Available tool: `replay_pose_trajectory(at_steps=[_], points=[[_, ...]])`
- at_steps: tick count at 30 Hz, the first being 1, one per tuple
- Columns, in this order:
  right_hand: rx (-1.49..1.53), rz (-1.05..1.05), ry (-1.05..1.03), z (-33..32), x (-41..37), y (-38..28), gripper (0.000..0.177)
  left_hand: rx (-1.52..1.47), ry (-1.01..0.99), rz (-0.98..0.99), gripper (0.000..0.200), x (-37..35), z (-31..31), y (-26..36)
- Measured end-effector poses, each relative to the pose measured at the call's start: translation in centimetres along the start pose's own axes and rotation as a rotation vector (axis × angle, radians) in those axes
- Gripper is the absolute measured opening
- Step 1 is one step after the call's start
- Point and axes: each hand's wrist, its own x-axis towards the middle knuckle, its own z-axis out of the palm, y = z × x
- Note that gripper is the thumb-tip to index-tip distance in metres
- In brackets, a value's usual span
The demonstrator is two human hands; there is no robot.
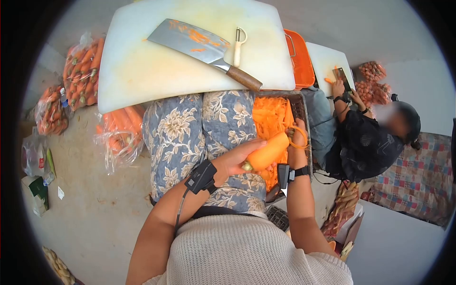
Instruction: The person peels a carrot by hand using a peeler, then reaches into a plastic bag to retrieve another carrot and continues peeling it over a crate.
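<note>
A thick peeled carrot [268,152] lies in my left hand [237,159], whose fingers are wrapped round its stem end above my lap. At the carrot's other end is my right hand [298,135], with an orange loop-shaped tool [299,145] at its fingers. Below both hands, a dark crate [300,102] holds a heap of orange peelings [270,114]. On the white cutting board [137,71] rest a cleaver [190,40] with orange shreds on its blade and a pale-handled peeler [237,53].
Bags of carrots [85,71] stand at the left, one bag [123,128] beside my leg. An orange tub [301,61] is right of the board. Further right, a person [375,137] works with a knife at another white board [323,57].
</note>
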Motion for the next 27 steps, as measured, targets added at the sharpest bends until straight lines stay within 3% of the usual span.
replay_pose_trajectory(at_steps=[2,4,6,8,9,10,12,14,16,19,22,25,27], points=[[0.043,0.018,-0.025,-0.4,0.4,-0.2,0.031,-0.063,-0.003,0.005,0.042,0.4,-1.0,-0.1],[0.047,-0.006,0.156,0.0,-2.5,-1.7,0.03,-0.141,-0.002,-0.012,0.043,0.4,-1.2,-0.5],[0.035,-0.017,0.194,0.3,-3.8,-1.9,0.028,-0.245,0.102,0.03,0.041,0.6,-0.8,-0.3],[0.075,-0.156,0.08,1.3,-5.8,-2.2,0.031,-0.265,0.154,0.036,0.041,0.6,-0.6,-0.5],[0.034,-0.22,0.014,2.1,-7.6,-2.8,0.024,-0.255,0.179,0.045,0.041,0.7,-0.6,-0.6],[0.035,-0.219,0.013,2.8,-8.5,-2.7,0.024,-0.244,0.205,0.054,0.041,0.8,-0.6,-0.7],[0.06,-0.409,-0.032,4.2,-10.0,-2.3,0.016,-0.228,0.194,0.088,0.041,1.0,-0.9,-1.0],[0.048,-0.419,-0.013,5.4,-11.1,-2.4,0.016,-0.215,0.182,0.123,0.042,1.2,-0.9,-1.2],[-0.117,-0.572,0.007,5.9,-10.9,-2.2,0.018,-0.199,0.187,0.128,0.04,1.3,-0.9,-1.3],[-0.352,-0.617,-0.076,5.7,-10.2,-2.0,0.023,-0.133,0.285,0.225,0.041,2.0,-0.6,-1.8],[-0.23,-0.444,-0.16,5.4,-10.4,-1.6,0.027,-0.086,0.278,0.236,0.043,1.7,0.2,-1.4],[-0.256,-0.556,-0.183,5.9,-11.4,-1.5,0.028,-0.001,0.296,0.295,0.046,2.4,-0.5,-1.9],[-0.291,-0.476,-0.156,5.9,-10.4,-1.1,0.026,-0.003,0.296,0.27,0.047,2.6,-0.7,-2.0]])
